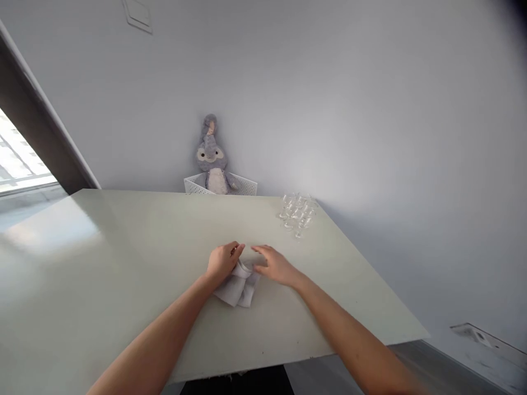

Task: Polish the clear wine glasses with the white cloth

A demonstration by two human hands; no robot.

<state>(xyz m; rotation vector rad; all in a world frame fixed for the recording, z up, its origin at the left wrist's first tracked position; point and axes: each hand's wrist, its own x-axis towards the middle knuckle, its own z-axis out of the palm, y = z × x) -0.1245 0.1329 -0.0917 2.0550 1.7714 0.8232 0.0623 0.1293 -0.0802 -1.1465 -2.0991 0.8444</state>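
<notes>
A light grey-white cloth (235,291) hangs in folds just above or on the table, in front of me. My left hand (222,260) is closed on its upper left part, thumb and fingers curled together. Near the cloth's upper right edge is my right hand (275,265), its fingers apart and slightly bent; whether its fingertips touch the cloth I cannot tell. A curved pale edge shows between the hands, and whether the cloth wraps something is hidden. Farther back on the right stands a cluster of several small clear glasses (298,211).
The pale green-white table (135,263) reaches to the wall side. Beyond its far edge a grey plush toy (212,156) sits in a white perforated basket (247,187). A window (20,159) with a dark frame is at the left. The table's right edge slants toward me.
</notes>
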